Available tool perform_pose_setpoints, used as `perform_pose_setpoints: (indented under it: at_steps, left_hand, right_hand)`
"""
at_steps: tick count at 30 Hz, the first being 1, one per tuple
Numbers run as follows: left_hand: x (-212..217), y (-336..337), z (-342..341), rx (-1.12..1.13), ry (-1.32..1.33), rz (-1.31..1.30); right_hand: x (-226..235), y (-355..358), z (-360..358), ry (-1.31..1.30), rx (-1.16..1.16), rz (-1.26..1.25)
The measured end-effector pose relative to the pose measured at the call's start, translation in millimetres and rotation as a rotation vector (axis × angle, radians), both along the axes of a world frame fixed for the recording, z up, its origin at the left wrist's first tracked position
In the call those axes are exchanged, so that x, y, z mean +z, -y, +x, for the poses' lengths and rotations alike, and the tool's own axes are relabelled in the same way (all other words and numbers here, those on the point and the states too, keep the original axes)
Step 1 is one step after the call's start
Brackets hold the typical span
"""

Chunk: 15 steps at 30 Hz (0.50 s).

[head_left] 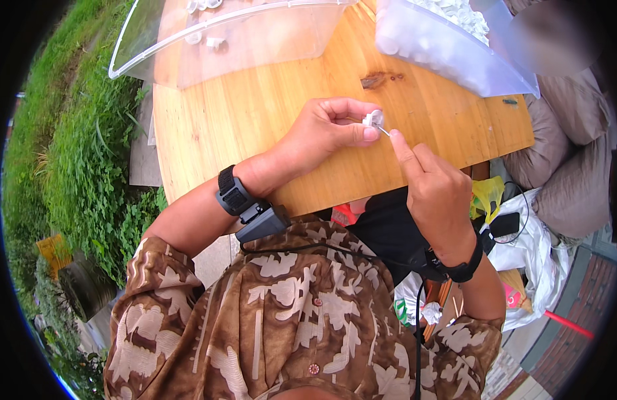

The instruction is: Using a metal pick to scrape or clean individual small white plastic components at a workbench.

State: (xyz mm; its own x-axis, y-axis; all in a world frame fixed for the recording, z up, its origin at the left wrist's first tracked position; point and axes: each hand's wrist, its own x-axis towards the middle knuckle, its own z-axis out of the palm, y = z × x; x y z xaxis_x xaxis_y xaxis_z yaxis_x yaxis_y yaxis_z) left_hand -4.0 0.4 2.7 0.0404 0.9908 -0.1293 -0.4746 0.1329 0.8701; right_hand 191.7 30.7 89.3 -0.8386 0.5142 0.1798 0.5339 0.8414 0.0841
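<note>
Above the wooden table (275, 100), my left hand (315, 133) pinches a small white plastic part (372, 119) between thumb and forefinger. My right hand (436, 190) is closed around a thin metal tool, most of it hidden in the fingers. The slim metal tip (384, 131) sticks out past the right forefinger and meets the white part on its near right side. Whether the tip sits inside the part or only against it is too small to tell.
A clear plastic bin (255, 53) at the far left holds several white parts. At the far right stands a bluish bin (435, 60) heaped with white pieces. Another person's grey-brown clothing (568, 147) borders the table's right. Beside my right arm are a yellow bag (485, 197) and a white bag (538, 267).
</note>
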Motion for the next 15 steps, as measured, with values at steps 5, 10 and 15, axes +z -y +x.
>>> perform_pose_setpoints:
  at_steps: [5, 10, 15]
  left_hand:
    - [-2.8, -1.2, -1.1, -0.015, 0.067, 0.02]
    - [-3.5, -1.5, -1.5, -0.017, 0.078, 0.048]
    - [-3.1, -2.3, -1.6, -0.034, 0.002, 0.066]
  right_hand:
    - [-1.6, -6.5, 4.7, -0.327, -0.06, -0.384]
    - [2.2, -7.5, 7.0, -0.419, -0.12, -0.618]
    - [-1.7, -8.1, 7.8, -0.389, -0.124, -0.628]
